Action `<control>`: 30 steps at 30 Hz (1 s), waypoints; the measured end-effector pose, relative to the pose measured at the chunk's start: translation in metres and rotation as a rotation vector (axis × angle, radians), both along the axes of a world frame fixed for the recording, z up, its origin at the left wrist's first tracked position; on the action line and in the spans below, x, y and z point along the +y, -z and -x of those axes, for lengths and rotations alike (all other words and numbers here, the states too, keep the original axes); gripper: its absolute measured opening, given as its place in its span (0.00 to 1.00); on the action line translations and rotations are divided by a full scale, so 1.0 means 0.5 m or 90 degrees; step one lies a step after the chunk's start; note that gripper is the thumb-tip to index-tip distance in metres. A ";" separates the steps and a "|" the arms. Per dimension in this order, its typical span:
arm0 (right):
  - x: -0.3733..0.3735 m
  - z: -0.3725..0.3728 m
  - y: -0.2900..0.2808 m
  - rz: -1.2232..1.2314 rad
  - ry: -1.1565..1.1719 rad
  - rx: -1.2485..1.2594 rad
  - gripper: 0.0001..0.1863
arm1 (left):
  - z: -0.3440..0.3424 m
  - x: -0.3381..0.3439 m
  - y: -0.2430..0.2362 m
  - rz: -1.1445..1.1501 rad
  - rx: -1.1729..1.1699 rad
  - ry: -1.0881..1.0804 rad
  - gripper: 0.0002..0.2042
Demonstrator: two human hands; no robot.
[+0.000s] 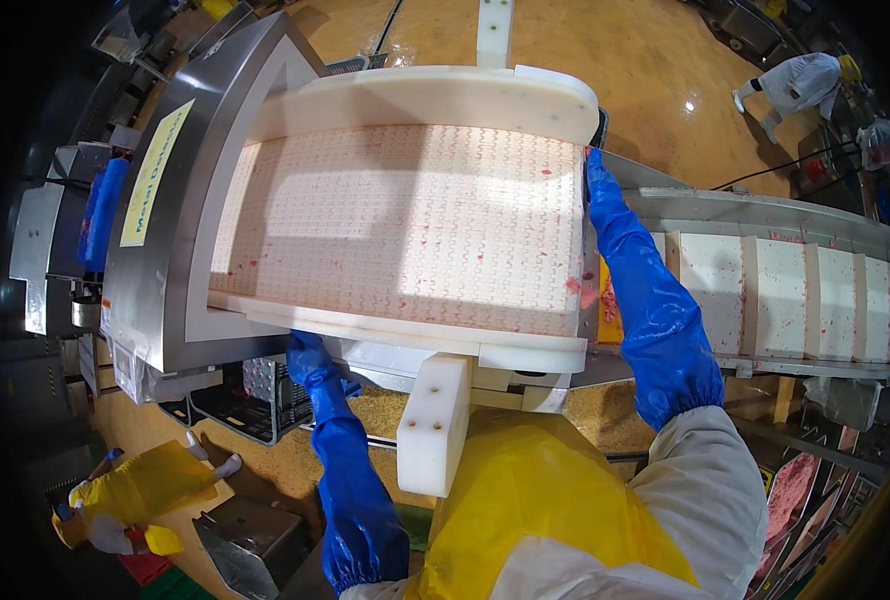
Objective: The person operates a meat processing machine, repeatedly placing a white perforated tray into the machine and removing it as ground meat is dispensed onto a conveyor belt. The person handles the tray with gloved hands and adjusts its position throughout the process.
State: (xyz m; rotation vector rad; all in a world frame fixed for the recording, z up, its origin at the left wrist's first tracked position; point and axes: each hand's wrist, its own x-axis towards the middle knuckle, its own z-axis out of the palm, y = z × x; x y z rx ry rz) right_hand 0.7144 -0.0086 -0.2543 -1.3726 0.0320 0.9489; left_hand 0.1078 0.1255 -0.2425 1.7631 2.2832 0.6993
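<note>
A wide white modular conveyor belt with scattered red scraps runs between white side rails into a stainless steel housing with a yellow label. My left hand, in a long blue glove, is at the housing's lower edge, below the near rail; its fingers are hard to make out there. My right hand, also blue-gloved, touches the belt's right end near the far corner, fingers stretched out along that edge. Just beside my right forearm, a yellow surface holds red scraps.
A white stepped conveyor with red bits extends rightward. A white block juts toward my body. Black crates and a steel bin sit below left. One co-worker is at lower left, another at upper right.
</note>
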 end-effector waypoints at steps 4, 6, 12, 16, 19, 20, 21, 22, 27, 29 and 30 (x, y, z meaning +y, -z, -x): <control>-0.011 -0.050 0.054 0.026 -0.008 -0.004 0.39 | -0.025 -0.002 -0.013 -0.017 0.002 0.021 0.34; -0.028 -0.088 0.080 0.035 -0.006 -0.030 0.40 | -0.047 0.006 -0.023 -0.018 -0.013 0.042 0.34; -0.010 -0.040 0.049 -0.054 0.000 0.004 0.41 | -0.022 -0.001 -0.008 -0.022 0.003 0.026 0.34; 0.001 -0.009 0.012 -0.014 0.033 0.017 0.40 | -0.015 -0.004 -0.006 -0.038 0.015 0.016 0.34; -0.017 -0.017 0.003 0.064 0.024 -0.045 0.39 | -0.019 -0.003 -0.008 -0.029 0.002 0.030 0.34; -0.031 -0.023 0.005 0.070 0.005 -0.078 0.39 | -0.019 0.000 -0.006 -0.026 -0.004 0.039 0.34; -0.045 -0.030 0.008 0.075 -0.012 -0.110 0.38 | -0.021 0.005 -0.004 -0.032 -0.009 0.037 0.35; -0.065 -0.030 0.014 0.026 0.003 -0.131 0.38 | -0.022 0.006 -0.004 -0.035 -0.009 0.040 0.35; -0.198 0.086 0.047 -0.142 0.101 -0.093 0.38 | 0.014 0.018 0.017 0.034 0.035 0.031 0.27; -0.291 0.177 0.084 -0.171 0.102 -0.088 0.39 | 0.013 -0.009 0.002 0.040 0.044 0.049 0.26; -0.338 0.230 0.101 -0.147 0.114 -0.061 0.38 | 0.017 -0.038 -0.014 0.018 0.036 0.075 0.26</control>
